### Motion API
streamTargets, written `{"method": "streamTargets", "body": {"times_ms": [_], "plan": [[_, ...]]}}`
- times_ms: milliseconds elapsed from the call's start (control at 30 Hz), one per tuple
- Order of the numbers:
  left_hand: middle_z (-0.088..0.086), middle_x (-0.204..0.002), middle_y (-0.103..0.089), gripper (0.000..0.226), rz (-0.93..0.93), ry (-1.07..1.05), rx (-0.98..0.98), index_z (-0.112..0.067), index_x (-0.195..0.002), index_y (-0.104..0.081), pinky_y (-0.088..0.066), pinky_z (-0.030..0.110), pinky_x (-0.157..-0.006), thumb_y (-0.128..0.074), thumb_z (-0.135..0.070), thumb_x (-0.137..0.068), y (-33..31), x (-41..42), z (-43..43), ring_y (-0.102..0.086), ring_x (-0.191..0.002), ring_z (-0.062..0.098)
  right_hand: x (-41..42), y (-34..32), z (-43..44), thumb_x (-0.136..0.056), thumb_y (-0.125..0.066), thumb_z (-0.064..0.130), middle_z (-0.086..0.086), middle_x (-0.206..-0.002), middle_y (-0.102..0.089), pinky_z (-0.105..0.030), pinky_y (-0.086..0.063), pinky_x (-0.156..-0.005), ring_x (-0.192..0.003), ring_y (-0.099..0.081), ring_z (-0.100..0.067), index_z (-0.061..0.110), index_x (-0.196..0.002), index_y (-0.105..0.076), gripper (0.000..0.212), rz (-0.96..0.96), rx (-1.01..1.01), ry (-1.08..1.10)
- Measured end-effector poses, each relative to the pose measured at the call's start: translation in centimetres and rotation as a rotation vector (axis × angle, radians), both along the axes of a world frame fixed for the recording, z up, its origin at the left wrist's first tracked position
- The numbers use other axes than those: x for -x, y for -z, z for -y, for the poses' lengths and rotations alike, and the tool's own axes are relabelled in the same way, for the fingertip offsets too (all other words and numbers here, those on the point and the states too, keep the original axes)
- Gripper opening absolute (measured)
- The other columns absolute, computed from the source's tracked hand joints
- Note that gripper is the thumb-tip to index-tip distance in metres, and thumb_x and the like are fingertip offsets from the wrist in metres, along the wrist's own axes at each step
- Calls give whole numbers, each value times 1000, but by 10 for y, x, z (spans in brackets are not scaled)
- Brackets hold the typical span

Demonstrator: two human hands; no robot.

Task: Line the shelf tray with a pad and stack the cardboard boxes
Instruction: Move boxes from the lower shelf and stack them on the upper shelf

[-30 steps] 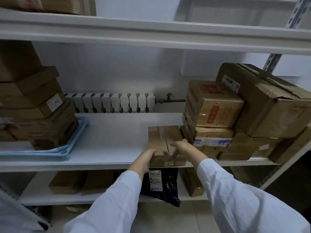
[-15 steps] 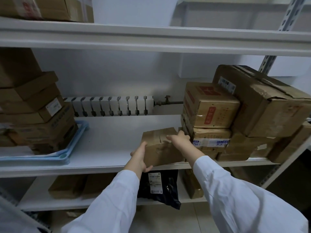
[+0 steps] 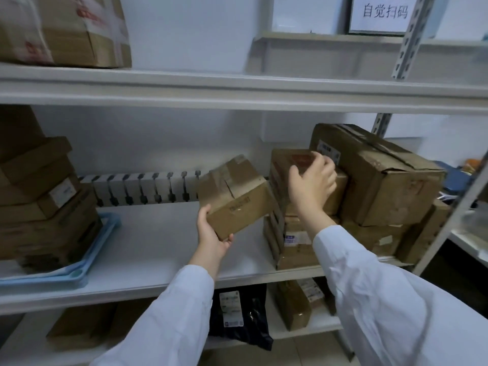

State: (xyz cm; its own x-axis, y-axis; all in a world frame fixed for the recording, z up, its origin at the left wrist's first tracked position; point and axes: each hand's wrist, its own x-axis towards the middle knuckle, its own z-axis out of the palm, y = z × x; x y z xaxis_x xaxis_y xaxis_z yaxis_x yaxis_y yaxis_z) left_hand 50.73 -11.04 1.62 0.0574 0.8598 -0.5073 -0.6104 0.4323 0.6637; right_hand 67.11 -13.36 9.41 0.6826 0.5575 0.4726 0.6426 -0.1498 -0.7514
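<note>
A small taped cardboard box [image 3: 235,194] is held tilted in the air above the middle shelf [image 3: 158,247], gripped at its lower left corner by my left hand [image 3: 212,233]. To the right of that box my right hand [image 3: 311,183] is raised with curled, spread fingers and touches nothing; it is in front of the red-labelled box [image 3: 293,161] that tops a short stack. A blue tray [image 3: 79,270] at the left of the shelf carries a stack of cardboard boxes [image 3: 45,215] on a pale pad.
A large dented box [image 3: 377,175] leans on more boxes at the right, beside the slotted upright [image 3: 449,212]. A radiator [image 3: 142,188] runs along the wall behind. The upper shelf holds a taped box [image 3: 63,30]. A black parcel [image 3: 241,313] and boxes sit on the lower shelf.
The small box has been lifted off the shelf and tipped up. My right hand has let go of it and risen toward the red-labelled box. The camera has tilted upward.
</note>
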Motion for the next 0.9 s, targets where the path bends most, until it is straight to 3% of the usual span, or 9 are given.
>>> {"method": "streamTargets", "body": {"times_ms": [167, 300, 400, 533, 733, 900], "plan": [[6, -92, -62, 34, 146, 36, -70, -19, -87, -58, -37, 29, -66, -51, -51, -82, -23, -15, -4, -54, -83, 22, -27, -10, -5, -89, -55, 32, -16, -157, -7, -44, -9, -116, -144, -9, -33, 12, -148, -15, 74, -295, 220, 86], [8, -104, -63, 38, 226, 35, -93, -20, -99, -59, -40, 31, -70, -51, -53, -81, -31, -26, -7, -55, -92, 25, -38, -11, -11, -89, -53, 37, -18, -156, -6, -43, -10, -116, -144, -10, -34, 12, -149, -7, 80, -421, 317, 98], [9, -110, -62, 43, 260, 43, -116, -21, -108, -57, -42, 32, -70, -50, -53, -81, -33, -33, -9, -55, -94, 27, -43, -8, -14, -88, -53, 37, -19, -155, -10, -43, -12, -116, -143, -12, -34, 13, -149, -6, 81, -421, 339, 101], [11, -110, -61, 39, 294, 55, -136, -20, -100, -57, -43, 33, -71, -48, -53, -83, -36, -39, -12, -55, -94, 28, -47, -7, -17, -88, -53, 36, -18, -151, -16, -43, -16, -113, -139, -20, -35, 13, -148, -10, 78, -420, 318, 106], [13, -110, -60, 39, 315, 52, -158, -19, -100, -57, -43, 35, -73, -47, -53, -84, -38, -42, -17, -54, -95, 29, -57, -10, -22, -89, -54, 38, -16, -145, -25, -41, -22, -110, -132, -28, -34, 5, -138, -32, 64, -462, 299, 130], [13, -108, -60, 42, 338, 68, -168, -18, -102, -59, -43, 35, -74, -45, -53, -85, -40, -43, -21, -54, -93, 28, -58, 0, -25, -82, -65, 44, -17, -147, -23, -46, -29, -106, -132, -29, -37, 8, -140, -22, 81, -659, 219, 58]]}}
